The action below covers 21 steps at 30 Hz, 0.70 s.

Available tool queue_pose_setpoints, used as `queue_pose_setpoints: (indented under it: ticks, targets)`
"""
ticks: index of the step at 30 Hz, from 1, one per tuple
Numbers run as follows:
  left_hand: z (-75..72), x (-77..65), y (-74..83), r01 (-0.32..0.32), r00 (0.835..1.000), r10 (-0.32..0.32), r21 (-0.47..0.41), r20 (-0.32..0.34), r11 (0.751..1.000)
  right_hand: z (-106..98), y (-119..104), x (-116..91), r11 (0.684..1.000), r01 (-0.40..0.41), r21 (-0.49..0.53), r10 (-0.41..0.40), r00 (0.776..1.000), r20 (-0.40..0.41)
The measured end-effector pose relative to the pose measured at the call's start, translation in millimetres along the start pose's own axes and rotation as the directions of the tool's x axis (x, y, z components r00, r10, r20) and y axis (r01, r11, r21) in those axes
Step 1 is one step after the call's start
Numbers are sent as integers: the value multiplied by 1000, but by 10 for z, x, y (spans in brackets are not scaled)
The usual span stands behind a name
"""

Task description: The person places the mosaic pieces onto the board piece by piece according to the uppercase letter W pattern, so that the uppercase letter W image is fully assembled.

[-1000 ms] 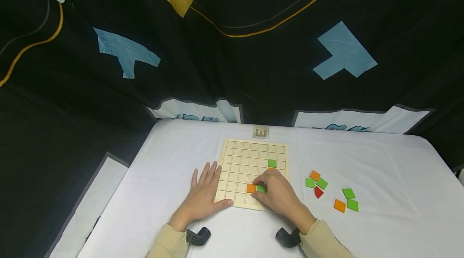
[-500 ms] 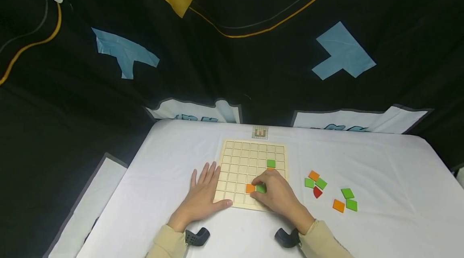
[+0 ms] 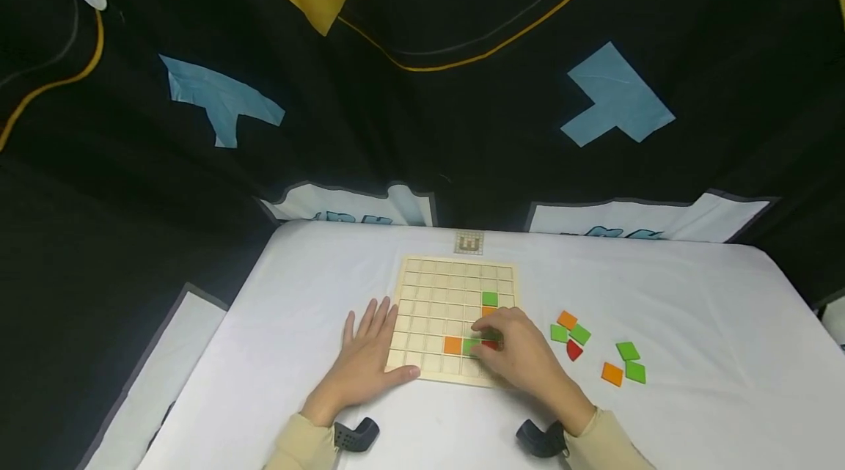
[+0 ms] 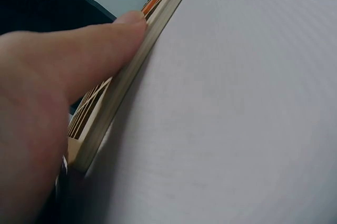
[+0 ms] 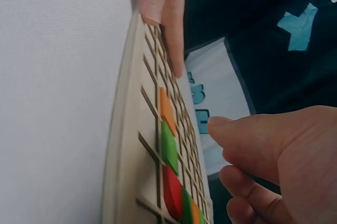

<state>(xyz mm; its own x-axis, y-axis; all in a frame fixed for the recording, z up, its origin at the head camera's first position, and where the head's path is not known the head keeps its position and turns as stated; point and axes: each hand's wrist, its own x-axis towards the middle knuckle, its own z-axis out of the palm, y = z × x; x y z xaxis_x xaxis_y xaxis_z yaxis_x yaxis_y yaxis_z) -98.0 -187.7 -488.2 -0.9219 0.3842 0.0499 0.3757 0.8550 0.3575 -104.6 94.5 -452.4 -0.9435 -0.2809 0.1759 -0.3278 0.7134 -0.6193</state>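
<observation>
A pale wooden grid board [image 3: 422, 301] lies on the white table. My left hand [image 3: 363, 360] lies spread at its left side, thumb [image 4: 116, 40] resting on the front left edge. Over the right half hovers my right hand [image 3: 524, 353], fingers bent with a gap between thumb and index, no tile visible between them. Near the board's front an orange tile [image 3: 452, 345], a green tile [image 3: 469, 347] and a red tile [image 5: 172, 192] sit in a row. Further back are another green tile [image 3: 489, 298] and an orange tile [image 3: 488, 311], partly covered by the right hand.
Right of the board lie loose tiles in two groups: a nearer one with a red piece [image 3: 574, 350], and a farther one with an orange square [image 3: 612, 374]. A small patterned card [image 3: 469, 242] lies behind the board. A dark curtain [image 3: 429, 140] hangs behind the table.
My right hand has drawn back to the right from the front-row tiles, so the red tile now shows beside the green one. The left hand keeps its place on the board.
</observation>
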Motion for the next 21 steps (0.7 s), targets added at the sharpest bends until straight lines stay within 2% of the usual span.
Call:
queue_pose_setpoints:
  ticks: [11,21]
  targets:
    - [15,8,-5,9,1000,-9,-9,11,1000,-276,210,-184,996,-84,6,84,996,-23]
    - [-6,6,4,14,1000,-14,-13,21,1000,-485,481,-393,999,-53,-4,52,990,-128]
